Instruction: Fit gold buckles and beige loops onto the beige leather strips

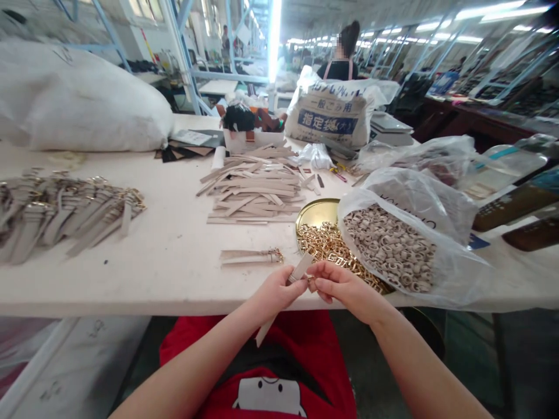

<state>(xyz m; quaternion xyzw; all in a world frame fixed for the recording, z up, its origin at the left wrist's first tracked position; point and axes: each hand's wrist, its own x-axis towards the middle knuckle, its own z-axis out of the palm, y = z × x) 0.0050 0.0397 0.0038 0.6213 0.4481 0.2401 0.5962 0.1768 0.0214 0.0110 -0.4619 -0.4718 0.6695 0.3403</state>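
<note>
My left hand point(279, 288) is closed around a beige strap point(302, 266), whose lower end hangs below the table's front edge. Close against it, my right hand point(338, 284) pinches a small gold buckle point(311, 280) at the strap. Behind my hands a round gold tray point(317, 208) holds many gold buckles point(325, 241). An open clear bag point(456, 250) full of small beige loops point(388, 244) overlaps the tray's right side. To the left of the tray lie finished-looking straps with buckles point(251, 256).
Loose beige strips point(257, 183) are piled mid-table point(174, 279). Bundled straps with buckles point(65, 212) lie at the left, in front of a large white sack point(82, 102). A printed bag point(334, 110) and a box point(255, 141) stand at the back. A person point(343, 55) is beyond.
</note>
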